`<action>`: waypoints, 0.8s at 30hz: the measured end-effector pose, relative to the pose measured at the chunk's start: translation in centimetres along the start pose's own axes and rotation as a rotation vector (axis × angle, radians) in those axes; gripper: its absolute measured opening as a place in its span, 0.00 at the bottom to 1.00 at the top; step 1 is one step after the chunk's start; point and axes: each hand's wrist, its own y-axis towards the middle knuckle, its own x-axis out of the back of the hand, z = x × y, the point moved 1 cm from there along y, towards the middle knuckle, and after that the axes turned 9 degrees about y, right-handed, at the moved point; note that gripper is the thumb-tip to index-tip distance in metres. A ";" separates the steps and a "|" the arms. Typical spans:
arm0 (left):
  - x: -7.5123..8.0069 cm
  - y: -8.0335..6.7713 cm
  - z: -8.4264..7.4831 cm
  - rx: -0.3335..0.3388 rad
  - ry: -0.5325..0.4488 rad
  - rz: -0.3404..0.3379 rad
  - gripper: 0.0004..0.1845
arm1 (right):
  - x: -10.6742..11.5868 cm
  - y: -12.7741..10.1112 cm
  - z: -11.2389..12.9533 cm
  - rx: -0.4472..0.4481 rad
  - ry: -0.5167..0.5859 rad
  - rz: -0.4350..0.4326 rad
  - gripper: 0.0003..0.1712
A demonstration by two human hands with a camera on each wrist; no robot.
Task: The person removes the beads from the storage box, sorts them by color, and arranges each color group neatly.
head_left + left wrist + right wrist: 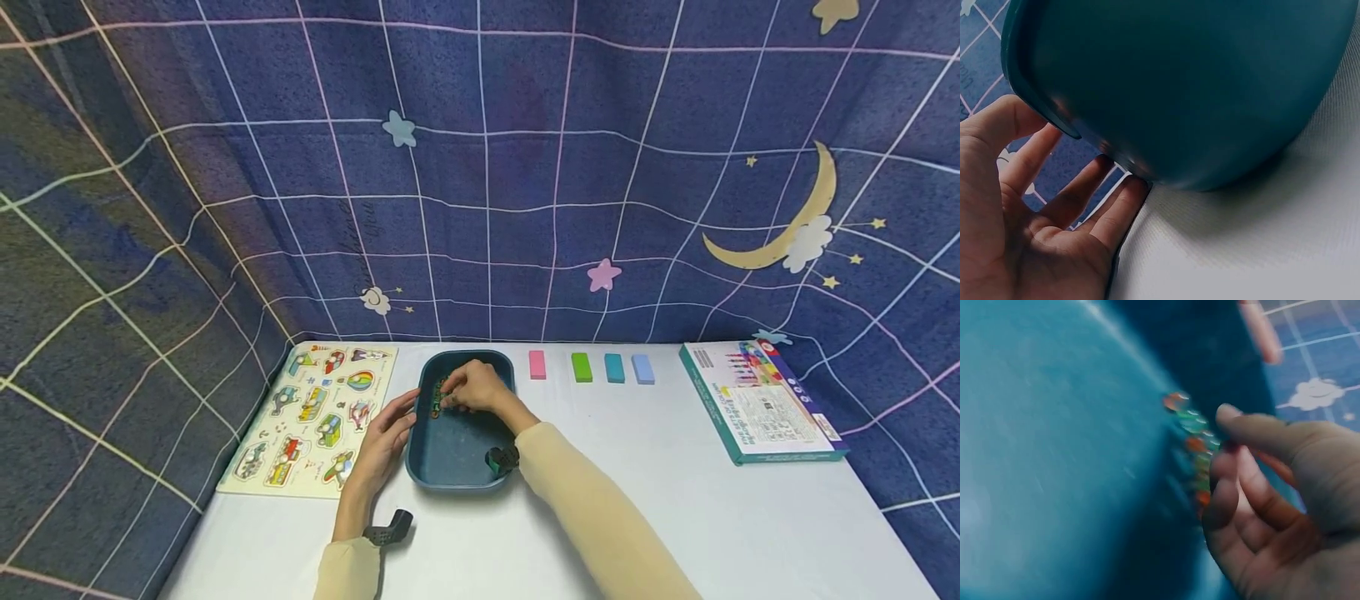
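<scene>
My left hand (387, 442) is at the left side of a dark teal rectangular tray (450, 479). In the left wrist view its fingers (1125, 203) touch the tray's outer wall and rim, mostly straight. My right hand (480, 387) reaches inside, over the tray's left part. Small shiny round orange and green beads (1194, 422) lie in a line along the inner wall, partly behind the right hand. In the right wrist view the thumb and fingertips close together beside them on a small dark red bead (1230, 447), mostly hidden by the fingers.
A picture puzzle board (315, 417) lies left of the tray. Pink (537, 365), green (582, 367), teal (615, 368) and light blue (642, 369) blocks stand in a row to its right. A flat printed box (765, 404) is farther right. A dark patterned curtain (525, 167) hangs behind the white table.
</scene>
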 end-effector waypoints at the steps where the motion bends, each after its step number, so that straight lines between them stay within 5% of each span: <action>1: 0.0 0.0 0.0 0.000 0.002 0.000 0.28 | 0.6 -0.3 0.3 0.011 0.009 0.013 0.11; 8: -0.1 -0.2 0.0 -0.041 0.005 0.001 0.28 | 5.8 -4.4 0.7 0.118 0.090 0.039 0.13; 13: -0.1 0.0 -0.1 -0.062 0.001 0.005 0.27 | 9.0 -7.9 -1.9 0.101 0.146 -0.027 0.15; 24: 0.0 0.0 -0.2 -0.019 -0.022 -0.001 0.28 | 8.4 -9.8 -9.2 0.033 0.070 -0.126 0.12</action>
